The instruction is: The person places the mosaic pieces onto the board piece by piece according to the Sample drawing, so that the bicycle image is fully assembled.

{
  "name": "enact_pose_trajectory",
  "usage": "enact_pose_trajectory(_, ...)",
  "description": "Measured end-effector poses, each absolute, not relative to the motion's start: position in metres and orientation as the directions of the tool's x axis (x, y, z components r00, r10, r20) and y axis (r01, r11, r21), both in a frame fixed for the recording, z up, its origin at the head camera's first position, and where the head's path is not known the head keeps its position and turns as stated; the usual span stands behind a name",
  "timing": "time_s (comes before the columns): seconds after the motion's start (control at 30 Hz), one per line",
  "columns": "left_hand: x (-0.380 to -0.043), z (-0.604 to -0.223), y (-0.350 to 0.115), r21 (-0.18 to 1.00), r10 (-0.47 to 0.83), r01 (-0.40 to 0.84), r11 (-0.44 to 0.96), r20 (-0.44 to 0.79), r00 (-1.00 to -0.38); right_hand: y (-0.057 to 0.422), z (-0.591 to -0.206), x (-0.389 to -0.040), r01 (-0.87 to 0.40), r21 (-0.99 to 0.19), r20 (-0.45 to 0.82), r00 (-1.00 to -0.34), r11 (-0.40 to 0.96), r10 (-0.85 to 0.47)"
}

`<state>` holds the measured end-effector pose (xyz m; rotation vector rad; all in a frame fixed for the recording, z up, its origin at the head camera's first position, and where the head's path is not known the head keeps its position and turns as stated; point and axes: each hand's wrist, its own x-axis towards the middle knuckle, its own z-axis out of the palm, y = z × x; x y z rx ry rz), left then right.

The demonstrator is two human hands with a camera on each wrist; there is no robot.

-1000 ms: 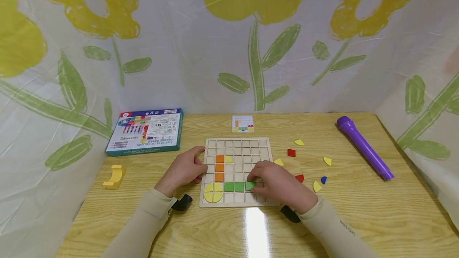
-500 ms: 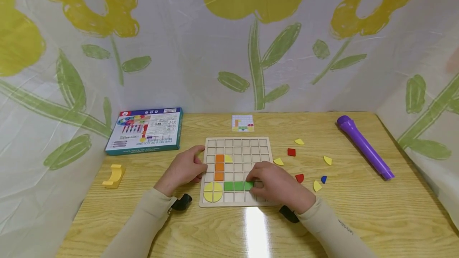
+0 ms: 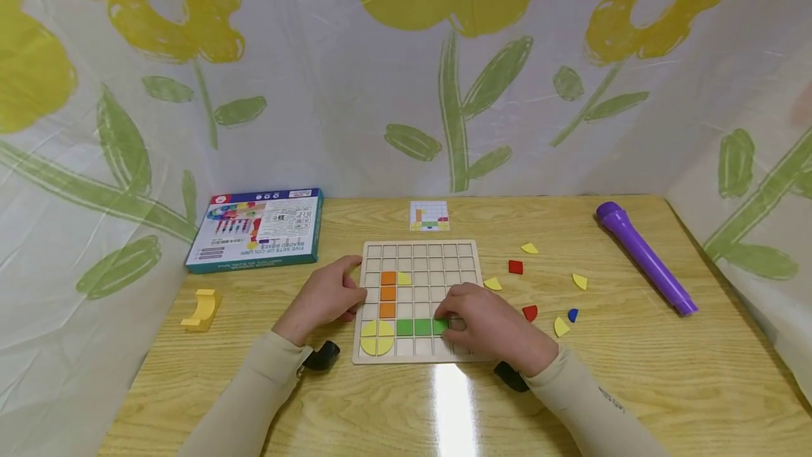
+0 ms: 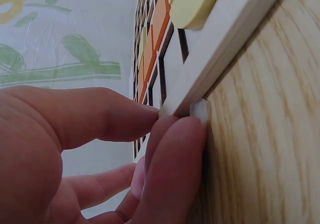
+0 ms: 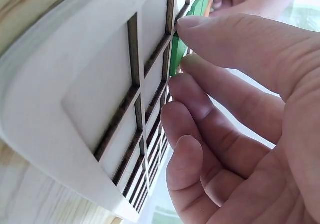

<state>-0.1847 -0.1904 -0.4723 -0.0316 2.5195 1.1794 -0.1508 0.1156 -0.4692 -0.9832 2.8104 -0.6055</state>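
A square wooden grid board (image 3: 409, 361) lies on the table in front of me. My left hand (image 3: 322, 296) is at its left edge; in the left wrist view, thumb and fingers pinch the board's rim (image 4: 225, 49). My right hand (image 3: 491, 319) reaches over the lower right part, thumb and forefinger holding a green square tile (image 3: 440, 328). That tile sits at the right end of a row with two other green tiles (image 3: 414, 328). Orange square tiles (image 3: 388, 294) form a column, beside a yellow quarter-circle (image 3: 404, 279). Yellow quarter-circles (image 3: 377, 338) make a disc at lower left.
Right of the board lie loose yellow (image 3: 580, 281), red (image 3: 516, 267) and blue (image 3: 573, 315) pieces. A purple microphone-shaped tube (image 3: 647, 259) is farther right. Behind stands a pattern card (image 3: 429, 216) lying flat. At left are a box (image 3: 256, 231) and a yellow curved block (image 3: 202, 310).
The green tile in my right hand, tilted a second ago, now lies flat in line with the other green ones. My left hand stays at the board's edge.
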Motion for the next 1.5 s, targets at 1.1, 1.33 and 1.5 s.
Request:
enact_pose_trajectory(1.1,-0.187,-0.475,-0.191,0.736,0.132,-0.162,0.658,-0.325,-0.937,0.215,-0.459,-0.145,-0.379,-0.416,-0.031,-0.903,0.827,-0.429)
enact_pose_trajectory(1.33,-0.186,-0.475,-0.191,0.728,0.146,-0.125,0.674,-0.298,-0.943,0.242,-0.458,-0.142,-0.36,-0.385,-0.029,-0.916,0.85,-0.4)
enact_pose_trajectory(1.5,-0.186,-0.475,-0.191,0.729,0.148,-0.125,0.673,-0.297,-0.943,0.253,-0.458,-0.137,-0.332,-0.404,-0.021,-0.928,0.853,-0.371)
